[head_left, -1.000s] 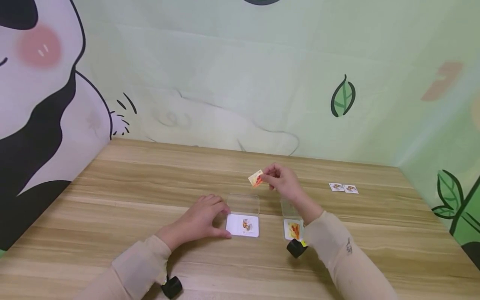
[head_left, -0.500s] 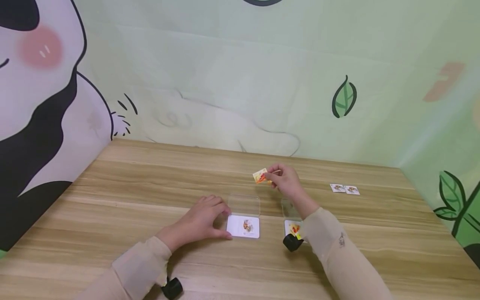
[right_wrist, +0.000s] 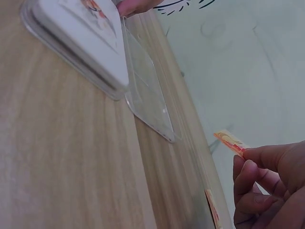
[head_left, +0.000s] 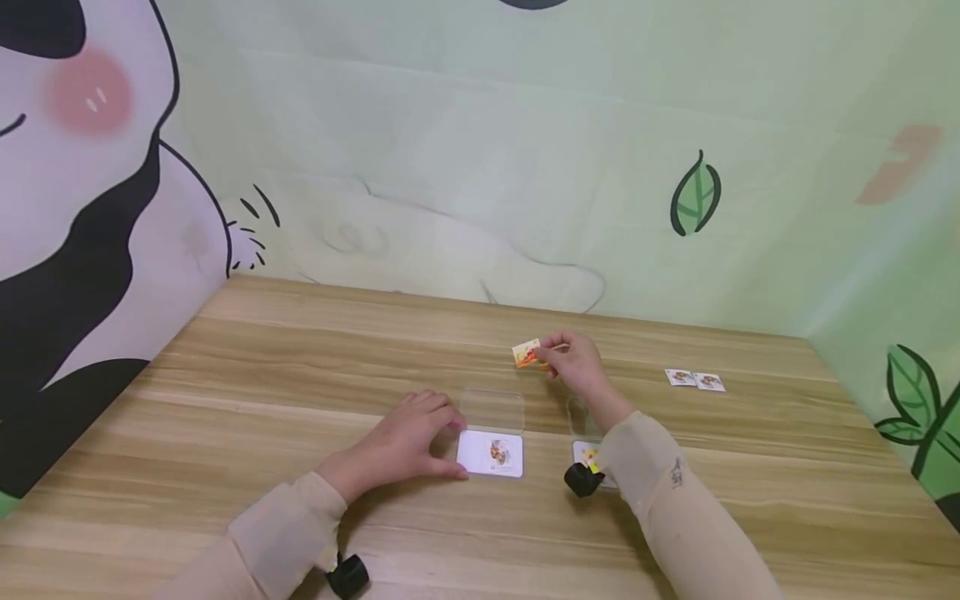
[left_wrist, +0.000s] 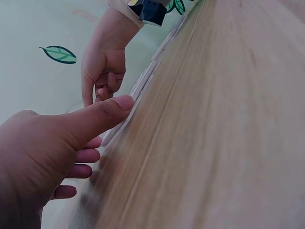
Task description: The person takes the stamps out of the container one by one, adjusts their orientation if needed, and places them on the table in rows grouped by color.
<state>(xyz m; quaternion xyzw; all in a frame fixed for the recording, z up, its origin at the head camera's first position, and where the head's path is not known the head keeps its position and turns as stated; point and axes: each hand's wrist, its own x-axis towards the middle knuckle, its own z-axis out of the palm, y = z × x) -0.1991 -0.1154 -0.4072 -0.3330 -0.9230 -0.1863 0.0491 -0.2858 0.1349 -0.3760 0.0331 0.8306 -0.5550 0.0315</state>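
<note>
My left hand [head_left: 408, 437] grips the left end of a small clear plastic case [head_left: 471, 452], thumb at the near corner and fingers at the far one. The case's transparent lid [head_left: 491, 412] is folded back flat; its white inside bears a small picture piece on the right. Over the table farther back, my right hand [head_left: 576, 362] pinches a small yellow-and-orange picture card [head_left: 525, 352] between thumb and fingers. Another orange card [right_wrist: 213, 208] lies low in the right wrist view, near that hand. The right forearm partly hides a second open case [head_left: 582, 450].
Two small white picture cards [head_left: 694, 380] lie side by side at the back right of the wooden table [head_left: 300, 350]. A printed cloth wall [head_left: 450, 150] borders the table's far edge. A black wrist camera [head_left: 348, 575] hangs under the left forearm.
The picture card has shifted slightly right and turned flatter in my right hand. My right forearm has swung a little left, covering more of the second case. The left hand keeps its place.
</note>
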